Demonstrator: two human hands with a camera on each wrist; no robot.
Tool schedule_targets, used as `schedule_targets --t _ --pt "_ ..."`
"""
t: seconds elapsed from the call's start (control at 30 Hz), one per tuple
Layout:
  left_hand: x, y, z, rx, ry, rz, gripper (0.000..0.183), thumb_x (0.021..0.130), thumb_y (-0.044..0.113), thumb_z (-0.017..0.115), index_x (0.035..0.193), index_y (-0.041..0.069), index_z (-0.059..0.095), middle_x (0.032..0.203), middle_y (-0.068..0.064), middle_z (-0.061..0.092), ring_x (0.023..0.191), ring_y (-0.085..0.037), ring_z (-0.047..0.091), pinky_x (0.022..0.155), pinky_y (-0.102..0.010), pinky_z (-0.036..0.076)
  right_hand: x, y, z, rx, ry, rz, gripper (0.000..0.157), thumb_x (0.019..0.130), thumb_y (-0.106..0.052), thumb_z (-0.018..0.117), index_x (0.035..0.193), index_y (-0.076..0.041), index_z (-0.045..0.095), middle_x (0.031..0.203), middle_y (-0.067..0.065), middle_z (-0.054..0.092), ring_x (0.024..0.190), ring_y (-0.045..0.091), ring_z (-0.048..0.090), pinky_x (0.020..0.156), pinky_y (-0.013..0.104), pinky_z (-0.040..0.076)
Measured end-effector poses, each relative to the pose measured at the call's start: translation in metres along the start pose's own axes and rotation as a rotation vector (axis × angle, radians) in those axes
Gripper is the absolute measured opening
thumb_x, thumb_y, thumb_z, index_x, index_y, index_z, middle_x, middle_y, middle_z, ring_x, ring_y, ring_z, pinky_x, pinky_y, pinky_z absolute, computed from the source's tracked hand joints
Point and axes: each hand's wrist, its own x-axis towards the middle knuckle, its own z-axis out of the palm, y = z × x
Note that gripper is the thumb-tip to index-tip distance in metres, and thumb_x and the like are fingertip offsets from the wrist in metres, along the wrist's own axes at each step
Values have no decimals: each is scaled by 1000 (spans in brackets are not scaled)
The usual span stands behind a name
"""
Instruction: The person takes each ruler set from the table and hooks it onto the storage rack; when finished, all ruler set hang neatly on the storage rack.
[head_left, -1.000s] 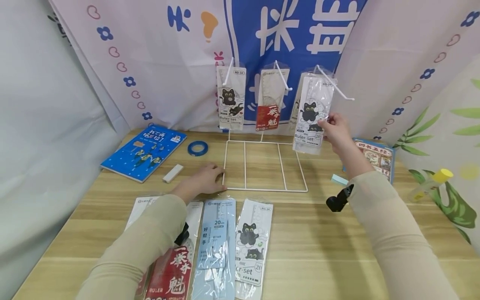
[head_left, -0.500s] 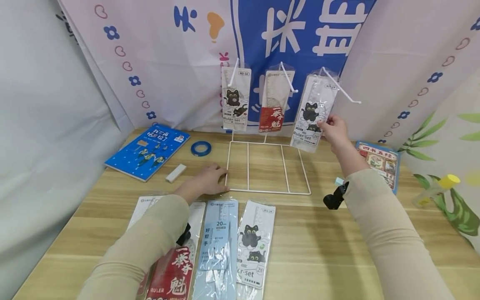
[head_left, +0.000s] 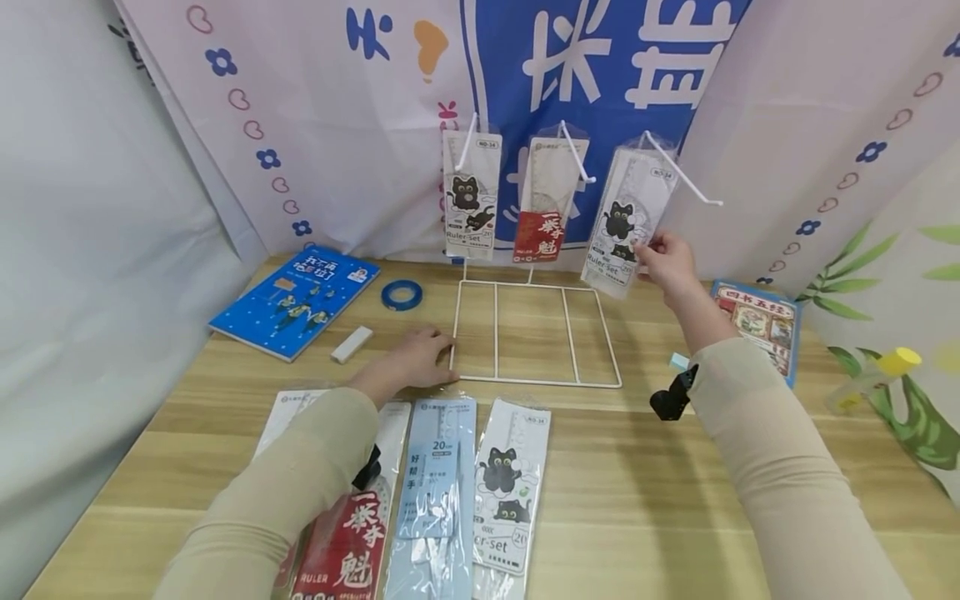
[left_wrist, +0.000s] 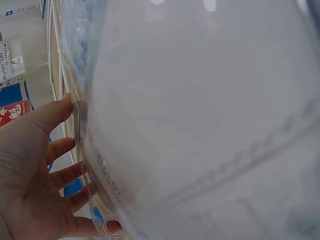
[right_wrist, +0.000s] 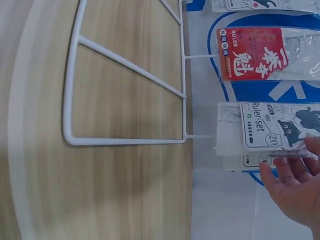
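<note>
A white wire rack [head_left: 536,383] stands on the table with three hooks, each bearing packaged rulers. My right hand [head_left: 670,265] pinches the right edge of a black-cat ruler set [head_left: 621,221] hanging on the right hook [head_left: 682,173]. Another pack shows behind it in the right wrist view. My left hand [head_left: 416,358] rests on the table, fingertips touching the left side of the rack's base. On the other hooks hang a cat ruler set [head_left: 472,196] and a red-and-white ruler pack [head_left: 542,233]. A plastic pack [left_wrist: 200,100] fills much of the left wrist view.
Near the front lie red ruler packs [head_left: 341,542], a blue one [head_left: 431,492] and a cat one [head_left: 506,483]. Left are a blue book [head_left: 296,300], blue tape [head_left: 402,295] and a white block [head_left: 352,344]. Another book [head_left: 757,325] and a yellow-capped bottle [head_left: 873,379] stand right.
The cat ruler set in my right hand has shifted slightly back along the right hook. The whole head view has moved a little. My left hand stays at the rack base.
</note>
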Motion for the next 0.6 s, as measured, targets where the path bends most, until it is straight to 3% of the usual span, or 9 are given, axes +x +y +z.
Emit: schedule_targets --t 0.1,0.27,0.4,0.5,0.6 --pt "0 1 -1 -1 -6 0 67 81 42 63 136 14 39 141 -16 28 128 -35 24 102 -51 25 -3 6 -4 2 -25 0 17 90 -7 49 104 3 46 81 -3 53 68 4 53 58 19 50" --pt "0 1 0 6 -2 5 67 81 42 63 136 14 39 141 -17 28 128 -37 24 102 -52 25 -14 17 -12 -55 -85 10 30 92 -9 47 115 10 42 84 -1 56 71 4 55 62 20 51" --pt "0 1 0 7 -1 7 66 81 42 63 136 13 39 141 -17 27 128 -37 24 102 -52 25 -32 34 -19 -205 -200 -20 38 92 -12 48 121 11 40 99 14 56 86 18 56 75 27 51" --pt "1 0 0 4 2 17 67 81 41 63 136 13 38 141 -18 27 128 -37 24 101 -52 26 -52 52 -21 -363 -294 -103 35 92 -12 49 118 11 44 104 22 54 92 30 54 79 34 50" --pt "2 0 1 2 3 28 67 81 40 64 136 12 38 141 -19 26 128 -38 24 101 -53 25 -74 71 -20 -492 -374 -197 29 91 -9 51 113 11 49 101 22 57 93 34 54 80 41 48"
